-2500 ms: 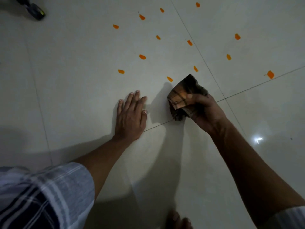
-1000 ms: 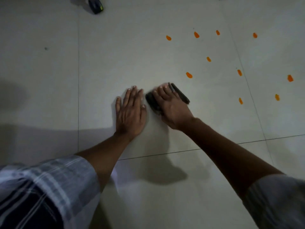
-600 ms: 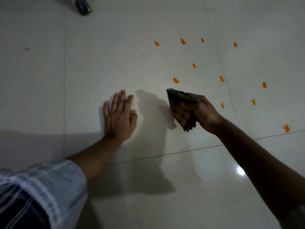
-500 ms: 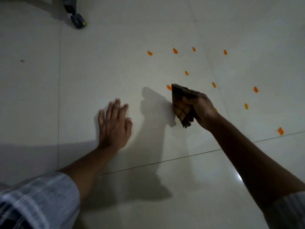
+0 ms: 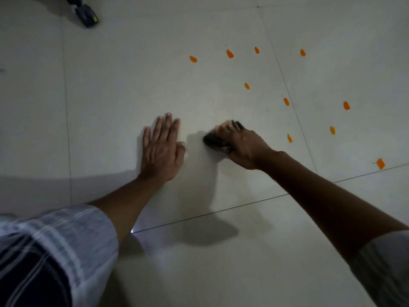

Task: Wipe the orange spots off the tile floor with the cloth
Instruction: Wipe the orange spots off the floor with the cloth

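Note:
My right hand [image 5: 242,145] presses a dark folded cloth [image 5: 212,140] flat onto the pale tile floor [image 5: 132,85], fingers spread over it; most of the cloth is hidden under the hand. An orange trace shows at my fingertips. My left hand [image 5: 162,149] lies flat on the floor just left of the cloth, fingers apart, holding nothing. Several orange spots dot the tiles beyond and to the right: one [image 5: 193,59] far ahead, one [image 5: 246,85] nearer, one [image 5: 289,138] right of my right hand, one [image 5: 380,163] at the far right.
A dark object with a yellow mark [image 5: 86,17] stands on the floor at the far left top. Grout lines cross the floor in front of my arms and to the right. My striped sleeve [image 5: 55,251] fills the lower left corner.
My right hand, which held the cloth lifted off the floor half a second ago, has come down and now presses it on the tile where the nearest orange spot was. My left hand stays planted.

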